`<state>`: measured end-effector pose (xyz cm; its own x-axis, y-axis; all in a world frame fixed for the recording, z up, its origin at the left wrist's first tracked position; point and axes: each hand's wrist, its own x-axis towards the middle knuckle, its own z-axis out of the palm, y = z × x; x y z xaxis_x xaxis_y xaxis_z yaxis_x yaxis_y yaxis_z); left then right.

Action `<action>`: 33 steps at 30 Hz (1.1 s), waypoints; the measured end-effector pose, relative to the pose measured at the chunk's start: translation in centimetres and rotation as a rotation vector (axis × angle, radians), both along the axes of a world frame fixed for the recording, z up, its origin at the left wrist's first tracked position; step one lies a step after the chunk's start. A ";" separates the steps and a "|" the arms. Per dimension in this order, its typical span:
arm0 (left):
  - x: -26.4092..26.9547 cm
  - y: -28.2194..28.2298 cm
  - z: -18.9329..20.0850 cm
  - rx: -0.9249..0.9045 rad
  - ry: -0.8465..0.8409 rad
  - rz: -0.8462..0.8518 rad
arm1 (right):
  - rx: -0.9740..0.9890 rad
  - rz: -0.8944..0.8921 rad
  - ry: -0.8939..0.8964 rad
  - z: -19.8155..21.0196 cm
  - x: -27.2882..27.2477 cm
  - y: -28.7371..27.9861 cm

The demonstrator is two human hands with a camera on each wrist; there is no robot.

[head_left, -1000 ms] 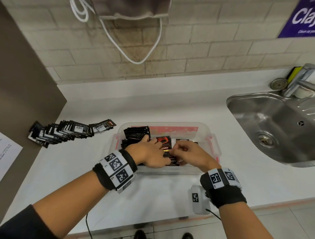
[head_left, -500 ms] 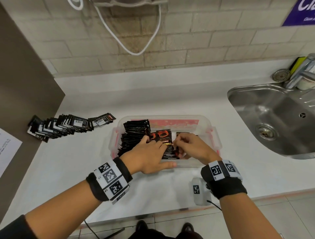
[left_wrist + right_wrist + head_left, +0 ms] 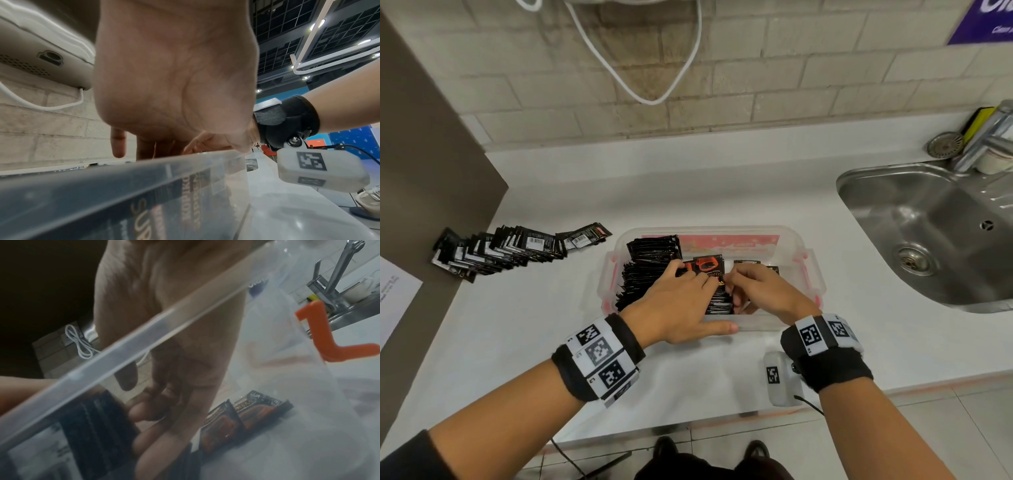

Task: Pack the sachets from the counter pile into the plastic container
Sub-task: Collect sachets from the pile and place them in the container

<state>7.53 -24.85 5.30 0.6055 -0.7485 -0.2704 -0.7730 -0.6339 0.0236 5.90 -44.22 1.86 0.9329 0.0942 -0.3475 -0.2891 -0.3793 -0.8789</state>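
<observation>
The sachets [image 3: 654,270] stood packed on edge in the plastic container's [image 3: 815,274] left side, partly hidden beneath both hands. Through the clear wall, "KOPIKO" was partly readable. They were black, one orange-printed. The left hand [image 3: 681,305] and right hand [image 3: 760,291] pinched that sachet; the counter pile [image 3: 510,248] lay leftward.

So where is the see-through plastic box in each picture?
Head: the plastic container sits mid-frame on the counter, with both hands inside it.
Left wrist: its clear front wall fills the bottom, under the left hand.
Right wrist: its rim runs diagonally across the right hand.
Shared landmark: the black sachets inside the container, showing in all three views.
</observation>
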 end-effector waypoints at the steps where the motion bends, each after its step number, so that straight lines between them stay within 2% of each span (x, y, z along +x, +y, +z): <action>1: 0.0 0.0 0.0 -0.001 -0.001 -0.001 | 0.006 -0.006 0.002 0.0 0.0 0.0; 12: -0.2 0.0 -0.6 0.040 0.032 -0.016 | 0.021 0.019 -0.001 0.2 -0.1 -0.1; 18: 0.3 0.4 -0.5 -0.033 0.037 0.004 | 0.005 -0.038 -0.069 0.2 -0.2 -0.1; 22: 0.6 1.1 0.1 -0.172 0.047 0.031 | -0.006 -0.077 -0.135 1.4 -0.2 0.3; 25: 1.1 2.4 1.5 -0.350 0.089 0.096 | -0.042 -0.116 -0.242 3.7 0.5 1.5; 30: 2.8 6.6 4.5 -0.632 0.126 0.258 | -0.072 -0.040 -0.388 8.8 2.2 6.7; 33: 4.3 10.5 5.0 -0.822 0.130 0.423 | -0.061 0.028 -0.409 11.0 3.4 10.7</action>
<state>11.87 -14.35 10.33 0.8737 -0.4589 0.1614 -0.4412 -0.6079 0.6602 9.30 -33.50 12.87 0.9926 0.1127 0.0452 0.0904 -0.4369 -0.8950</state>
